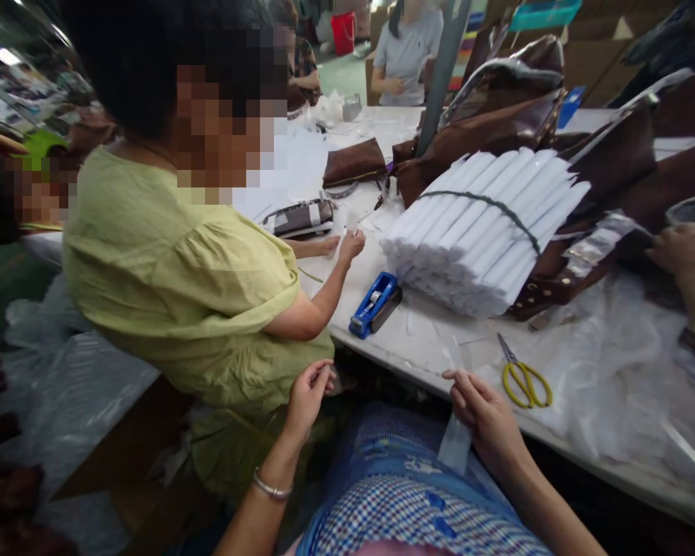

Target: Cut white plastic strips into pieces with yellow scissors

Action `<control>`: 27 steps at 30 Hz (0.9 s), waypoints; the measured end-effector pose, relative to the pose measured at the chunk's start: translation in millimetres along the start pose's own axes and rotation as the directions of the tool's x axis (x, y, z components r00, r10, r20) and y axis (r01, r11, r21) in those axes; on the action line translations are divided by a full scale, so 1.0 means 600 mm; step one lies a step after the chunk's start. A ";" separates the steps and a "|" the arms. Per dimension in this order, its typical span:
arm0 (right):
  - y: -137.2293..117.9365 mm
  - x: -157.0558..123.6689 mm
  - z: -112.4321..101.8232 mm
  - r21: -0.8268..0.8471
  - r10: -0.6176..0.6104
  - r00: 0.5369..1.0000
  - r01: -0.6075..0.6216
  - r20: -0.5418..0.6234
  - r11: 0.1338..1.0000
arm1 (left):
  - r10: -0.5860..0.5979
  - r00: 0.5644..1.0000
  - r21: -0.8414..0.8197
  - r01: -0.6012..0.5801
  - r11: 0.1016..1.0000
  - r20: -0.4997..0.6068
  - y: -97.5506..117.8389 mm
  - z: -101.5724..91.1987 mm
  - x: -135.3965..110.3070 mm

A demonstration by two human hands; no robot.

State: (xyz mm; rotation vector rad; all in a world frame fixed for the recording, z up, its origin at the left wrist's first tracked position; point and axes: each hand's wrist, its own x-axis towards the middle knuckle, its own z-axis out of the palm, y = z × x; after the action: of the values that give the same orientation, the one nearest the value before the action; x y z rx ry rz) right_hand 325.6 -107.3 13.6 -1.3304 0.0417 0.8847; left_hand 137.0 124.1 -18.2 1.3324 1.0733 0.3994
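My right hand (482, 408) is at the table's front edge, its fingers closed on a translucent plastic strip (455, 446). The strip hangs below the fingers over my lap, and a clear part shows above them. My left hand (311, 395) is raised off the table to the left, fingertips pinched together; whatever may be between them is too small to make out. Yellow-handled scissors (526, 383) lie just right of my right hand. A blue tape dispenser (374, 306) sits near the table edge, beyond and between my hands.
A banded bundle of white paper rolls (480, 224) lies on the table, with brown bags (498, 116) behind it. Crumpled clear plastic (619, 371) covers the right side. A co-worker in green (208, 278) sits close on my left; another person's hand (689, 255) is at the right.
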 end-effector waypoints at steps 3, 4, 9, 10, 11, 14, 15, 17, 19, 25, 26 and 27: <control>0.016 -0.002 -0.015 0.019 0.031 0.999 -0.030 -0.024 0.999 | -0.022 0.999 0.024 0.023 0.999 -0.043 -0.014 -0.016 0.001; 0.020 -0.002 -0.018 0.022 0.038 0.999 -0.038 -0.026 0.999 | -0.029 0.998 0.029 0.030 0.999 -0.052 -0.018 -0.019 0.001; 0.028 0.004 -0.014 -0.036 0.004 1.000 -0.004 0.016 0.999 | -0.079 0.995 0.078 0.083 0.994 -0.053 -0.042 -0.013 -0.015; 0.028 0.006 -0.012 -0.062 -0.023 0.999 0.025 0.034 0.998 | -0.099 0.994 0.096 0.102 0.990 -0.043 -0.045 -0.010 -0.024; 0.028 0.008 -0.010 -0.082 -0.057 0.997 0.061 0.048 0.995 | -0.115 0.993 0.114 0.118 0.986 -0.033 -0.047 -0.007 -0.035; 0.026 0.014 -0.006 -0.088 -0.176 0.982 0.182 0.067 0.979 | -0.079 0.994 0.160 0.066 0.985 0.081 -0.029 0.001 -0.090; 0.024 0.016 -0.006 -0.083 -0.208 0.976 0.213 0.064 0.973 | -0.045 0.985 0.165 0.017 0.986 0.168 -0.014 0.004 -0.113; 0.018 0.020 -0.006 -0.084 -0.252 0.967 0.255 0.047 0.963 | 0.035 0.938 0.139 -0.088 0.986 0.346 0.028 0.010 -0.158; 0.010 0.025 -0.007 -0.074 -0.274 0.961 0.277 0.041 0.958 | 0.155 0.924 0.096 -0.200 0.975 0.349 0.078 0.024 -0.191; -0.005 0.042 0.000 0.024 -0.350 0.927 0.350 0.133 0.936 | 0.538 0.810 0.551 -0.567 0.613 0.234 0.165 0.149 -0.154; -0.006 0.046 0.000 0.013 -0.361 0.921 0.363 0.145 0.932 | 0.558 0.783 0.601 -0.594 0.535 0.277 0.167 0.178 -0.138; -0.006 0.049 0.000 -0.009 -0.379 0.912 0.385 0.155 0.923 | 0.571 0.761 0.637 -0.610 0.471 0.307 0.167 0.207 -0.123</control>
State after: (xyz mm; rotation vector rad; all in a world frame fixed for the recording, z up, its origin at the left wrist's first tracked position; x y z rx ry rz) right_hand 348.0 -91.3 1.9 -1.2474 -0.3466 0.6498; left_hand 233.0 20.6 86.9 2.4461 0.6783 0.4711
